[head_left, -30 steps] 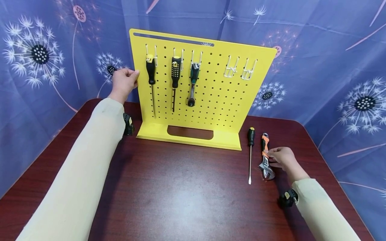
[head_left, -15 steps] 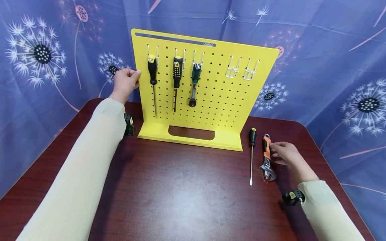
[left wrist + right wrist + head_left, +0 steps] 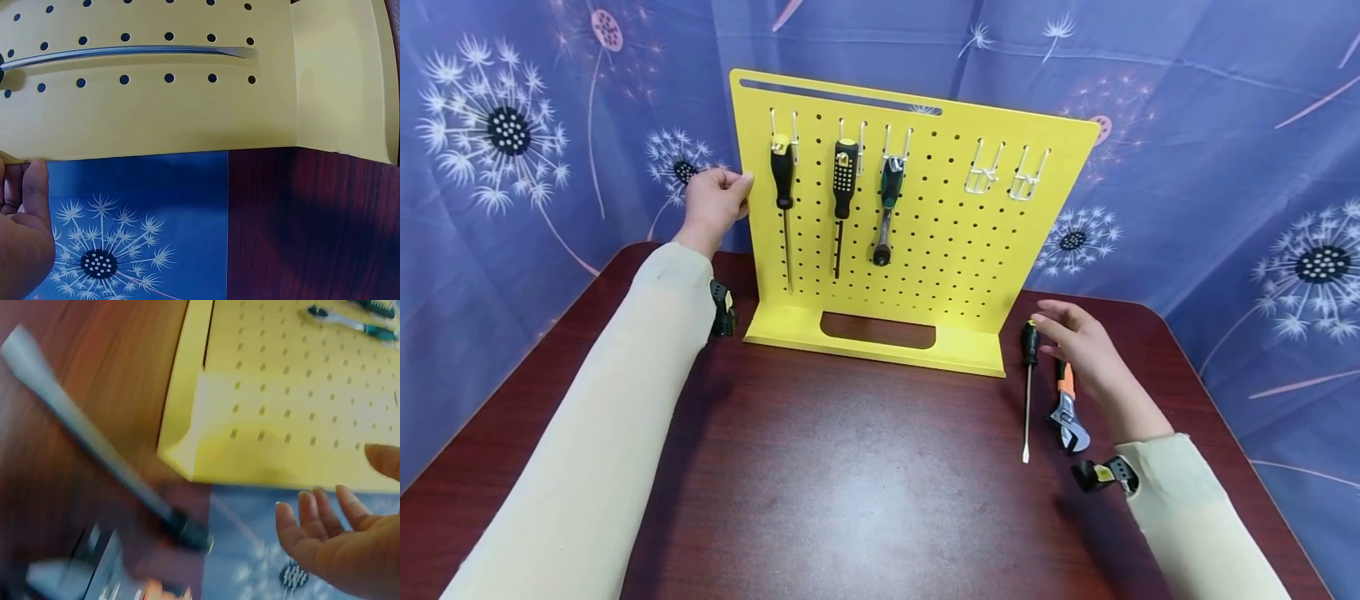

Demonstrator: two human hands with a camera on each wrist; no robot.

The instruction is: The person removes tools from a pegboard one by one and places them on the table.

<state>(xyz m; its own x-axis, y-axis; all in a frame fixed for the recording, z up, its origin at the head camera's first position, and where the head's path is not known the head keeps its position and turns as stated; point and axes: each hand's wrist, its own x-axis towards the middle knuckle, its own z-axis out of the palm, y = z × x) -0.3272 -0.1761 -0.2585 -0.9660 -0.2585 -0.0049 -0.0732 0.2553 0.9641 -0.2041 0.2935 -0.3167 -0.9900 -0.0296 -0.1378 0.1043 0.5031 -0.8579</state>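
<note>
My left hand (image 3: 709, 210) pinches the left edge of a yellow pegboard (image 3: 940, 267) between thumb and fingers. The right hand (image 3: 1084, 354) hovers over the table's right side, near the handle of a flathead screwdriver (image 3: 1027, 400). Its fingers are spread and hold nothing, as the right wrist view confirms. Beside the screwdriver lies an adjustable wrench (image 3: 1070, 423) with an orange and black grip; the right hand hides the grip's upper end. On the board hang a black screwdriver (image 3: 783, 179), a second screwdriver with a dotted handle (image 3: 844, 183) and a ratchet wrench (image 3: 891, 187).
Two white hooks, a left one (image 3: 981, 180) and a right one (image 3: 1024, 184), bear no tool at the board's upper right. The board's foot stands on a dark red wooden table (image 3: 850, 467). Blue dandelion-print cloth (image 3: 1225, 167) hangs behind.
The right hand has left the adjustable wrench's grip and moved up and left to beside the screwdriver handle. The left hand keeps its hold on the board.
</note>
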